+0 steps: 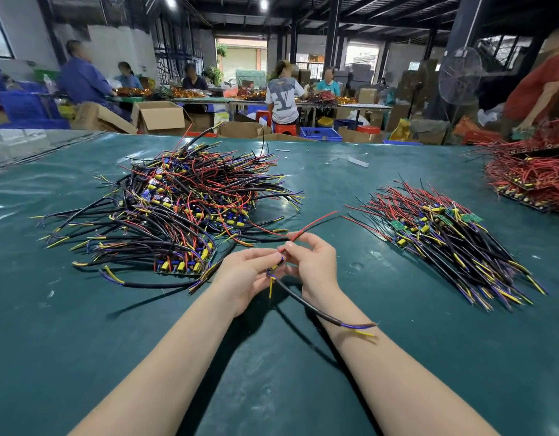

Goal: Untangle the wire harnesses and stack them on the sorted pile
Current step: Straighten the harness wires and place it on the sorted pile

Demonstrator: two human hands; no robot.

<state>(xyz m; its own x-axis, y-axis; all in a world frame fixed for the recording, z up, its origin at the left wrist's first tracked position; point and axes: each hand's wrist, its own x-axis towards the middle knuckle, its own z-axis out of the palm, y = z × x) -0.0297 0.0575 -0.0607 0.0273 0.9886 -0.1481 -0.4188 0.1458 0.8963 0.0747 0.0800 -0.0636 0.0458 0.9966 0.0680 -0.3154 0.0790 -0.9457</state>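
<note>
Green table [83, 309], harness [303, 302] in hands [246, 272] [312, 262] (shirt print [282, 96] unreadable)

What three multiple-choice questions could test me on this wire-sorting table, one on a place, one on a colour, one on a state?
1. Where does the neat pile lie?
A) on the person's right
B) on the person's left
C) on a chair

2. What colour is the table cover?
A) white
B) dark green
C) orange

3. What are the left hand and right hand doing?
A) resting flat
B) pinching one wire harness
C) lifting a box

Answers:
1 A: the aligned wires lie right, the tangled heap left.
2 B: the cover is green throughout.
3 B: both hands' fingers pinch the same harness.
</note>
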